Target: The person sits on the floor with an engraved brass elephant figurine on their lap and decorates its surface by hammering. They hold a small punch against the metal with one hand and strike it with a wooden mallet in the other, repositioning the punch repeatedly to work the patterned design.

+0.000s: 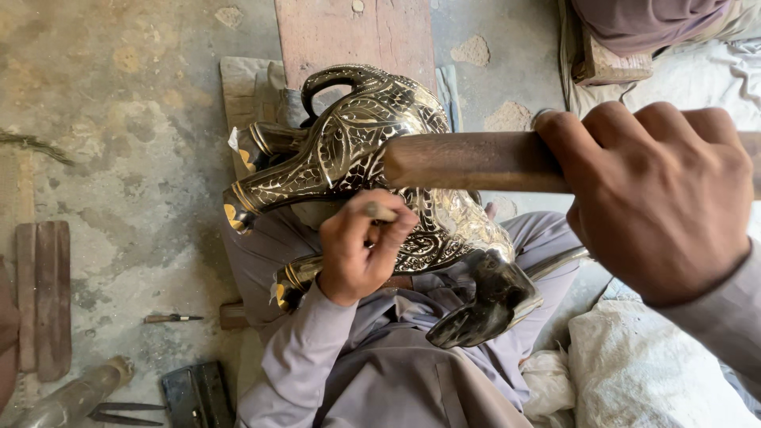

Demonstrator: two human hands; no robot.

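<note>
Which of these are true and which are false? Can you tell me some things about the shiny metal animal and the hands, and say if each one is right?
1. The right hand grips a wooden handle. True.
2. The left hand is empty. False: it pinches a small rod-like tool against the metal.
3. The shiny metal animal figure rests on the person's lap. True.
4. The figure is plain and smooth. False: leafy patterns cover its surface.
5. A small pointed tool lies on the concrete floor. True.
6. The figure is bright red. False: it is silvery and dark, with gold showing at some edges.
</note>
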